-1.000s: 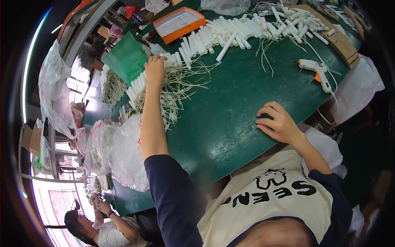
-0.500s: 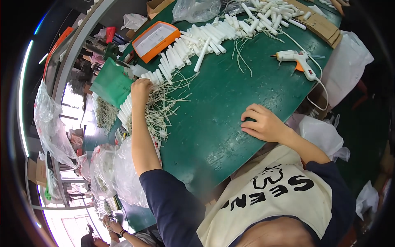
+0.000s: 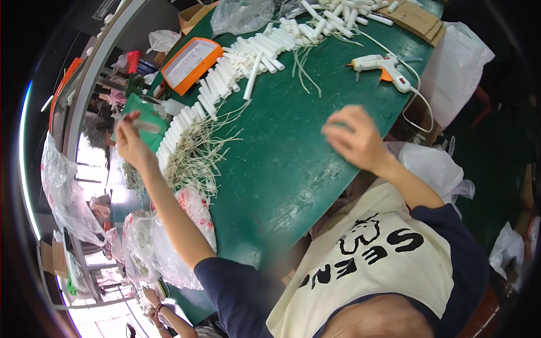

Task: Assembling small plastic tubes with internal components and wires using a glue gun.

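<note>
Left hand (image 3: 133,145) is pinching a blurred pale tube (image 3: 149,127), frame left, fingers nearly closed; right hand (image 3: 358,141), right of centre, is hanging half-curled, seemingly empty. Gentle gripping is looking best!

1. Green tabletop (image 3: 270,146): glossy, scuffed; clock read from its bare middle.
2. 9 to 1 o'clock: white tubes (image 3: 222,79) in a curving band, neat row at 9, jumbled past 12.
3. 9: pale wires (image 3: 197,152), tangled, beside the row.
4. 10–11: shallow orange box (image 3: 200,72), open.
5. Near 12: crumpled clear plastic (image 3: 239,17).
6. 1–2: brown cardboard (image 3: 411,23), flat.
7. 2: white glue gun (image 3: 369,63), on its side, nozzle toward 9.
</note>
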The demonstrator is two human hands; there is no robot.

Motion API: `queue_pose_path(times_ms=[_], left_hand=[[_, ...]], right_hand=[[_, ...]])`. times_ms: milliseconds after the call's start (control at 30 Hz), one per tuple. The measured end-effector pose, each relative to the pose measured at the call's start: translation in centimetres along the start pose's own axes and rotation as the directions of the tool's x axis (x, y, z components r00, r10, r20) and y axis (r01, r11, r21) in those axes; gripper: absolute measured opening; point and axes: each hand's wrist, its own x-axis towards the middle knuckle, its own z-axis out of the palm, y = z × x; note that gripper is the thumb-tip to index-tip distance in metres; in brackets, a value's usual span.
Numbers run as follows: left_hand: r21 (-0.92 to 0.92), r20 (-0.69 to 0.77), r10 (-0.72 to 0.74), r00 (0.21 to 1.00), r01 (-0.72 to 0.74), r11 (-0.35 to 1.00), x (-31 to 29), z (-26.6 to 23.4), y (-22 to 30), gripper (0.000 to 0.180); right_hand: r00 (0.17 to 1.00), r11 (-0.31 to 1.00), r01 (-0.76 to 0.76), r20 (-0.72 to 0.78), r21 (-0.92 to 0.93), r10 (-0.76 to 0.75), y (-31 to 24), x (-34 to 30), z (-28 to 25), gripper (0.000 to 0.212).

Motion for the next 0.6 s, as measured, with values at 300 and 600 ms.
queue_pose_path(times_ms=[300,600], left_hand=[[-0.126,0.298,-0.251,0.921,0.298,0.946,-8.1,2.4,10.2,0.018],[0.406,0.719,-0.377,0.584,0.087,0.91,-14.2,5.9,11.6,0.015]], right_hand=[[0.815,0.533,-0.541,-0.25,-0.651,0.522,9.8,-1.5,-3.6,0.045],[0.871,0.683,-0.452,-0.117,-0.573,0.478,14.7,-2.0,-4.5,0.041]])
